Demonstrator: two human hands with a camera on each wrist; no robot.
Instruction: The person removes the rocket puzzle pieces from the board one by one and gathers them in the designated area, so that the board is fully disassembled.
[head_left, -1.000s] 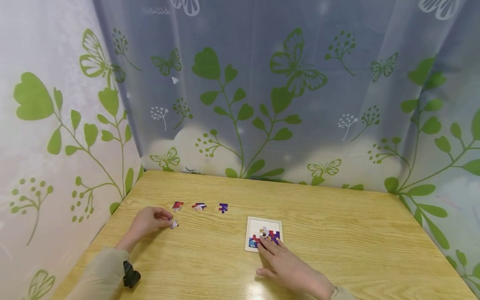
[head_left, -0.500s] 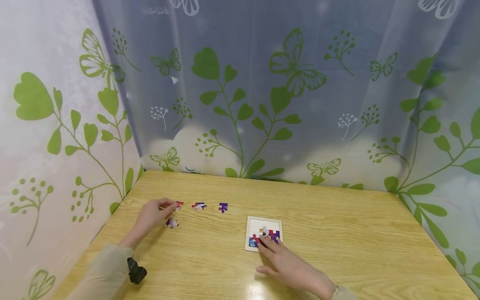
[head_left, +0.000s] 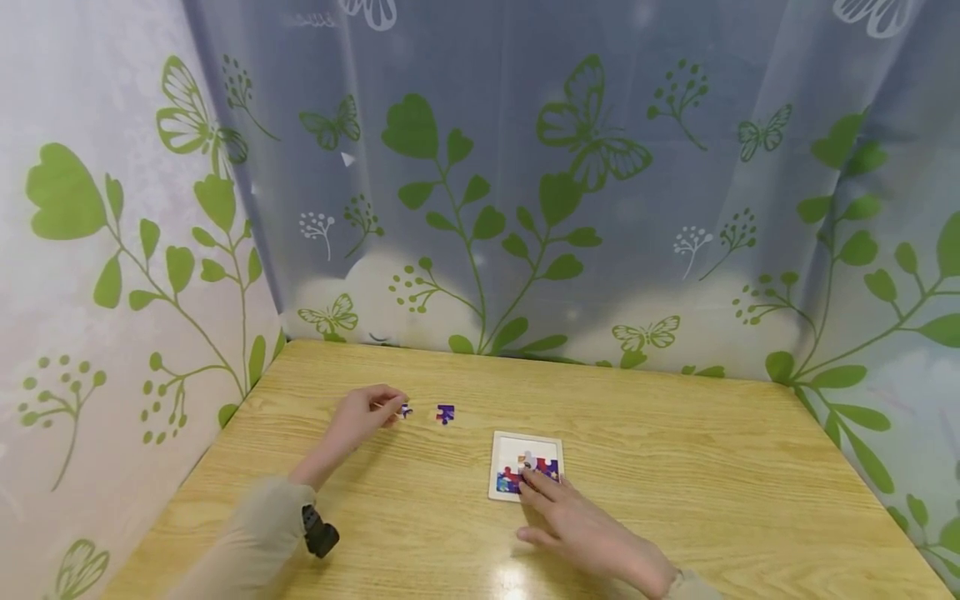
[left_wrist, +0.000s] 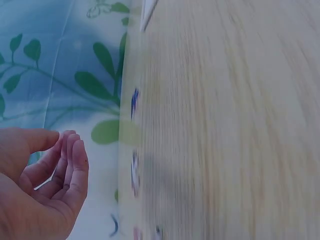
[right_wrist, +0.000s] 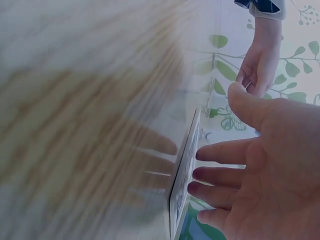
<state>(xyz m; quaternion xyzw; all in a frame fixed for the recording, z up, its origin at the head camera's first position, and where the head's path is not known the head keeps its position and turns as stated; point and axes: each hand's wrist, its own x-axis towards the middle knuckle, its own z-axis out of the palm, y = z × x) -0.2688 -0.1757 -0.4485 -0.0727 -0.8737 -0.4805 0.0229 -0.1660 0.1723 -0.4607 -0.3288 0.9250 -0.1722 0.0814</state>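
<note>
My left hand point(head_left: 360, 421) reaches over the far left of the table. Its fingers are loosely curled, and the left wrist view shows nothing between thumb and fingers point(left_wrist: 77, 172). Just beyond the fingertips a white-and-purple jigsaw piece point(head_left: 406, 411) lies partly covered. A purple jigsaw piece point(head_left: 446, 413) lies to its right. Two more pieces, hidden under the hand and arm in the head view, show at the left wrist view's bottom edge. My right hand point(head_left: 585, 533), fingers extended, rests at the lower part of a partly filled puzzle tray point(head_left: 528, 435).
The wooden table point(head_left: 675, 467) meets a patterned curtain point(head_left: 480, 233) at its back, with more curtain at both sides. A black camera mount point(head_left: 320, 532) sits on the left wrist. Light glares off the table near the front middle.
My left hand has moved right along the row, from the lower left piece, past the red one, to the white-and-purple one. The right hand stays at the tray.
</note>
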